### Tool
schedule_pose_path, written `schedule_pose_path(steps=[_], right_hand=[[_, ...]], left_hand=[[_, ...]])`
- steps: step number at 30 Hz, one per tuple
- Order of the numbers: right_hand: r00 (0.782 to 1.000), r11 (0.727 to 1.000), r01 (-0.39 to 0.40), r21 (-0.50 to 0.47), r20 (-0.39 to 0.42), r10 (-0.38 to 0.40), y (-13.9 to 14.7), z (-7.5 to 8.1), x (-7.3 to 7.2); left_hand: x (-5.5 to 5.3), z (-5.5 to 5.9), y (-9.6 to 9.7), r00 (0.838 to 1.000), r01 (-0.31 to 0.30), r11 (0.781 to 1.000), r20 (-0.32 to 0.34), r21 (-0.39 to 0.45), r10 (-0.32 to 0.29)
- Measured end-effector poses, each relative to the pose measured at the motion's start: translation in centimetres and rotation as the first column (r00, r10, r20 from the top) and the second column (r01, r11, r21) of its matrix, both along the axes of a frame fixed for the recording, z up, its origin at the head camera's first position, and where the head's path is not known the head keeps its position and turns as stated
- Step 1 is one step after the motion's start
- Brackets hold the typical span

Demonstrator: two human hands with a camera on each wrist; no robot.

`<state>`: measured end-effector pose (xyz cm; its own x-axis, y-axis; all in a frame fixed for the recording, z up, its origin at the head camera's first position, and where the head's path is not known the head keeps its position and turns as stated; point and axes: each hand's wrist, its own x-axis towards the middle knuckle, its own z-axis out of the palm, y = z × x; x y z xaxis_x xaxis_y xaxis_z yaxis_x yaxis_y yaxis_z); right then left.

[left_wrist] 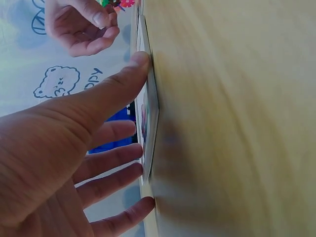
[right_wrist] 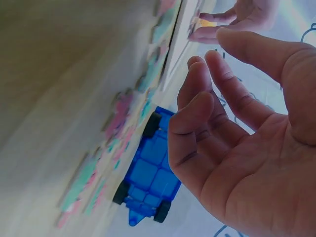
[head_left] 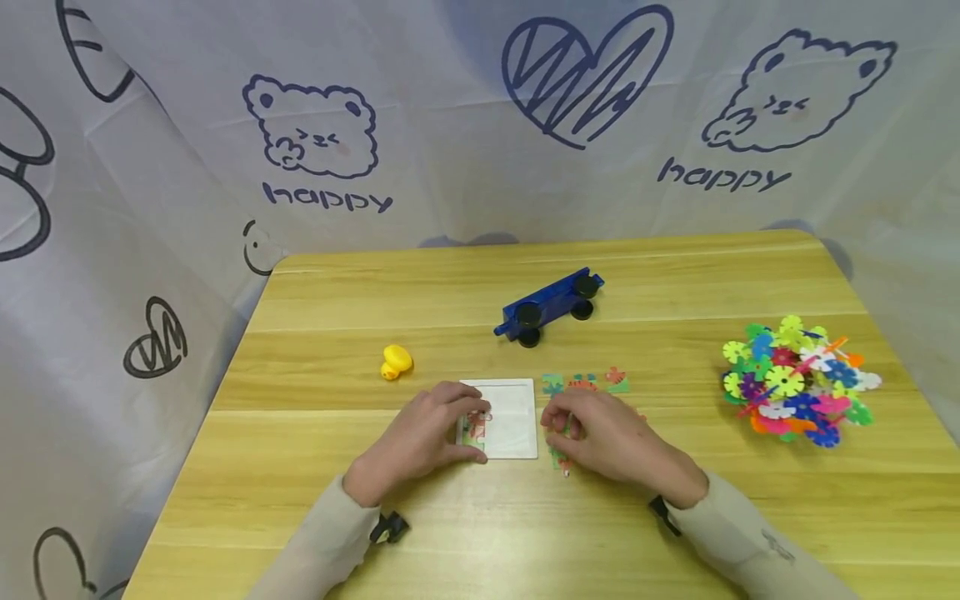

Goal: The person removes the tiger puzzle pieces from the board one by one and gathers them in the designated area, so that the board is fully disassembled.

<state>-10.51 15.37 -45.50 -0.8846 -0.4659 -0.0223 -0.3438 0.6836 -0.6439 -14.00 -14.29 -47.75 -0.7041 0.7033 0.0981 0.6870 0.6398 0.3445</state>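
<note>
Square white tray (head_left: 513, 423), wood-grained table (head_left: 300, 417).
Tray's left side is spanned by left hand (head_left: 427, 429), grip apart; flat jigsaw pieces (head_left: 553, 384) are overhung by right hand (head_left: 603, 435), grip loosely curled, apart.

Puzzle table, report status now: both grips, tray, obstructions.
Left grip at left side of white tray. Right grip above loose puzzle pieces, nothing visibly held. Tray only partly filled. Blue toy car beyond, clear of both grips.

Glare whitens the tabletop (head_left: 487, 529); puzzle pieces (right_wrist: 118, 115) blur in the dim right wrist view.
</note>
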Motion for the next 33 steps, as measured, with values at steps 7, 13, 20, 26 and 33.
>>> schedule_pose_path(steps=[7, 13, 20, 26, 33], right_hand=[[0.999, 0.999, -0.042, -0.001, -0.008, 0.042, -0.9, 0.7, -1.0], [0.998, 0.997, -0.067, 0.026, -0.017, 0.067, -2.3, 1.6, -2.3], [0.992, 0.99, -0.101, 0.1, 0.081, 0.094, -4.8, 1.2, -3.1], [0.991, 0.978, -0.119, 0.172, 0.075, 0.108, -6.9, 0.1, -3.1], [0.995, 0.976, -0.092, 0.197, 0.045, 0.085, -8.5, -0.4, -3.1]], left_hand=[[-0.3, 0.2, -0.1, 1.0, 0.004, 0.998, 0.031, -0.068, -0.002], [-0.6, 0.2, -0.1, 0.999, 0.001, 0.999, 0.052, -0.052, 0.002], [-0.7, 0.1, -0.2, 0.998, -0.002, 0.999, 0.062, -0.047, 0.005], [-0.7, -0.1, -0.2, 0.997, -0.022, 0.999, 0.076, -0.028, 0.024], [-0.7, -0.1, -0.3, 0.994, -0.048, 0.998, 0.093, -0.027, 0.05]])
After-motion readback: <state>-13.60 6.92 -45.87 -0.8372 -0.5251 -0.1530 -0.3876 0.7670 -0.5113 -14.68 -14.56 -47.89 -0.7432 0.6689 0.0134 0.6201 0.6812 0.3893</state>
